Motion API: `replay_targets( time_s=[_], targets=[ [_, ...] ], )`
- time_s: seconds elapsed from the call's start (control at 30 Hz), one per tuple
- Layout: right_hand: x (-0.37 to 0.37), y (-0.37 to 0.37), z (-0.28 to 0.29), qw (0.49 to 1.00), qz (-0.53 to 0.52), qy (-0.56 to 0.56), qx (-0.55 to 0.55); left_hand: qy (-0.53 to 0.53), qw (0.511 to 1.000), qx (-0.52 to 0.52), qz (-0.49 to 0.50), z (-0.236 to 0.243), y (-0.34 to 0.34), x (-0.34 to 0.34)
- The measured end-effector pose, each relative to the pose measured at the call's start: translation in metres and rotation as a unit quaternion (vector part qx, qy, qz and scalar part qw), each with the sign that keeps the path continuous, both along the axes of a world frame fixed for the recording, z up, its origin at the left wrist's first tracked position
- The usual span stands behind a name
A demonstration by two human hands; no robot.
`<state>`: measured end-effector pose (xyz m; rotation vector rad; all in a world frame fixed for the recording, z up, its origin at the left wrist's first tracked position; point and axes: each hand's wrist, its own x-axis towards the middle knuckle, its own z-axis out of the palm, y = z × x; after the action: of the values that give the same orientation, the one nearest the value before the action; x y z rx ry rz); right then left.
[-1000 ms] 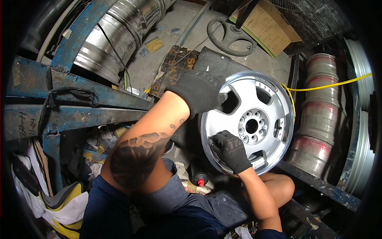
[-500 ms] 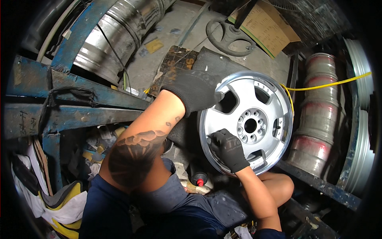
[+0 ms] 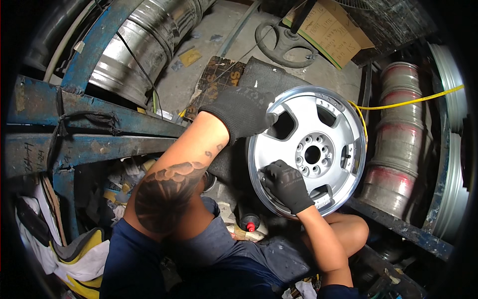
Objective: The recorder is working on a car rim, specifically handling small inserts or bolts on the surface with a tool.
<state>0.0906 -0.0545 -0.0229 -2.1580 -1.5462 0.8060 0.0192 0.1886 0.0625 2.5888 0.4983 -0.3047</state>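
A silver multi-spoke wheel rim (image 3: 330,144) with a shiny lip and a ring of holes around its hub stands tilted before me. My left hand (image 3: 244,109), in a dark knit glove, grips its upper-left edge, fingers partly hidden. My right hand (image 3: 285,182), gloved too, is curled on the lower-left face beside the lip; whatever its fingertips hold is hidden. A dark mat (image 3: 271,74) lies behind the rim. Below it sits a dark container with a red nozzle (image 3: 251,226), near my bent legs.
Blue steel frames (image 3: 99,142) and large shiny drums (image 3: 119,60) occupy the left. Stacked rims with red bands (image 3: 391,149) stand right, behind a yellow hose (image 3: 418,99). A cardboard piece (image 3: 328,35) and grey ring-shaped base (image 3: 269,47) are at the back; clutter (image 3: 69,249) lies lower left.
The rim and both hands appear shifted slightly left and up in the picture, as does some of the background. Both hands keep much the same pose on the rim.
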Motion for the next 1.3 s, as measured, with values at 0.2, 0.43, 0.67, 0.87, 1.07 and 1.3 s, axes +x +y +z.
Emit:
replay_targets(
  time_s=[0.2,0.43,0.67,0.87,1.07,1.3],
  targets=[
    [0.000,-0.006,-0.005,0.999,-0.009,0.011,0.031,0.032,0.999,-0.010,-0.001,0.008,0.000,0.001],
    [0.001,-0.004,-0.007,0.999,-0.011,0.019,0.034,0.020,1.000,-0.014,-0.002,0.001,-0.002,0.004],
    [0.000,-0.006,-0.010,1.000,-0.003,-0.006,0.021,0.044,0.999,-0.018,-0.002,0.003,-0.002,0.005],
    [-0.002,-0.003,-0.006,0.999,-0.018,0.015,0.032,0.013,1.000,-0.017,-0.010,-0.001,0.003,-0.001],
    [0.000,-0.004,-0.004,1.000,-0.013,-0.003,0.013,0.022,1.000,-0.013,0.000,-0.001,0.000,0.000],
    [-0.002,-0.001,-0.004,0.999,-0.019,-0.022,0.022,0.027,1.000,-0.008,-0.003,0.005,-0.003,0.004]
  ],
)
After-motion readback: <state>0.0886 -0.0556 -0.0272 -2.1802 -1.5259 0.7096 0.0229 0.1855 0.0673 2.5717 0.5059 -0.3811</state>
